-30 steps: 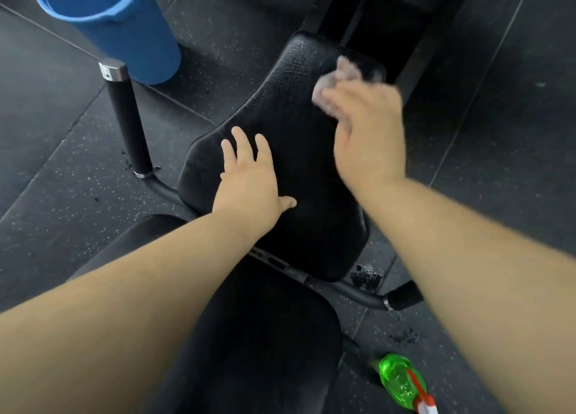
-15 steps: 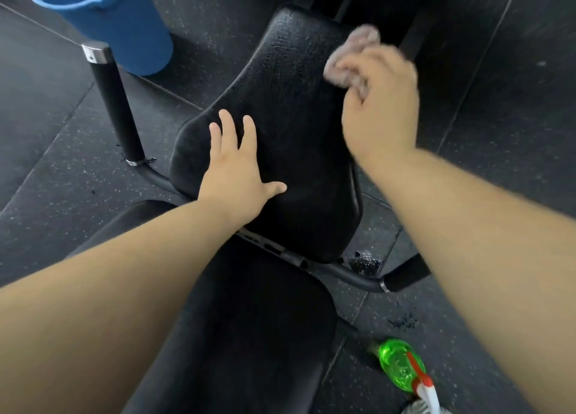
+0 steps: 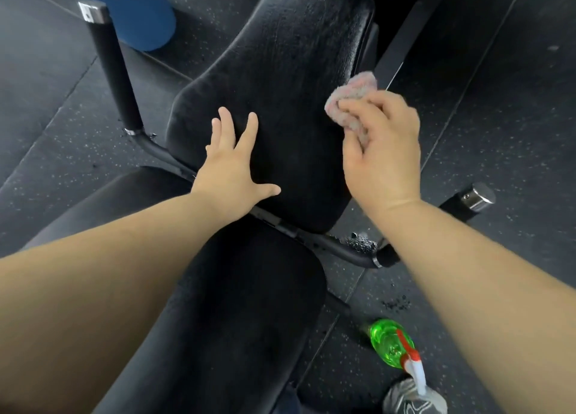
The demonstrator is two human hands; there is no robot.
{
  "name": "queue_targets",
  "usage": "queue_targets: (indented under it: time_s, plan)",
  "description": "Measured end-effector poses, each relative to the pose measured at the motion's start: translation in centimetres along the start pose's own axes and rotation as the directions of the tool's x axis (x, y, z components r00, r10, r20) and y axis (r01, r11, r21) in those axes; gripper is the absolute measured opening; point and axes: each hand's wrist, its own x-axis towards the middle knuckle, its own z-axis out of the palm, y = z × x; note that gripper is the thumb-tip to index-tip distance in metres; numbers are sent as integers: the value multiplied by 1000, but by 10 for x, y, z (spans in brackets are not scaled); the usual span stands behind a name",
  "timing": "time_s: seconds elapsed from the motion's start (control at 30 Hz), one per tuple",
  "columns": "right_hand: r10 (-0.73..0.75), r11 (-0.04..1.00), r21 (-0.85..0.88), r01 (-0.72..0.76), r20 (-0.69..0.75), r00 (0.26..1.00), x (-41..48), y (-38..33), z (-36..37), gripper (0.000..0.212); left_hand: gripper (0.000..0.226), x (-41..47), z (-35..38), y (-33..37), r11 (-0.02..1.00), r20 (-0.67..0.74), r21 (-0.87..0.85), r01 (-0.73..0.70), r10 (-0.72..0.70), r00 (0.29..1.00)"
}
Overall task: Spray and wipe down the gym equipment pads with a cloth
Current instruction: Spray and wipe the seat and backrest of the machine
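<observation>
Our right hand [image 3: 381, 151] clamps the cloth [image 3: 350, 97] at the pad's [image 3: 280, 70] three o'clock edge; left hand [image 3: 235, 167] splayed flat. Overshooting, we'd wipe air.

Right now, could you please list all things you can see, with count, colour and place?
back pad: 1, black, centre and top, tilted
seat pad: 1, black, lower centre
handles: 2, black with silver caps, left and right of the back pad
bin: 1, blue, floor at top left
spray bottle: 1, green with red and white head, floor at lower right
shoe: 1, grey, bottom right edge
floor: black, speckled
cloth: 1, pinkish, bunched in right hand at the back pad's right edge
left hand: open, flat on back pad
right hand: closed on cloth
</observation>
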Motion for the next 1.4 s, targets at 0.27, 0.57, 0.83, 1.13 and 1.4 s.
queue_targets:
  time_s: [0.27,0.57,0.83,1.13,1.4]
  plan:
    - [-279,954,-27,298,282,918,-79,26,24,53,117,-8,16,2,999,-32,-25,37,-38,999]
    - [-290,957,33,289,157,944,22,4,5,41,119,-9,24,-8,999,-91,-54,-1,-4,996]
    - [-585,792,33,610,328,742,-51,26,43,44,118,-5,29,-19,997,-151,-3,-72,71,986]
    - [-605,787,225,575,462,648,-46,18,41,27,111,-8,30,-17,995,-179,74,-70,83,980]
    - [-244,859,453,238,-46,969,-49,42,18,28,95,-39,64,37,901,-240,28,-433,426,872]
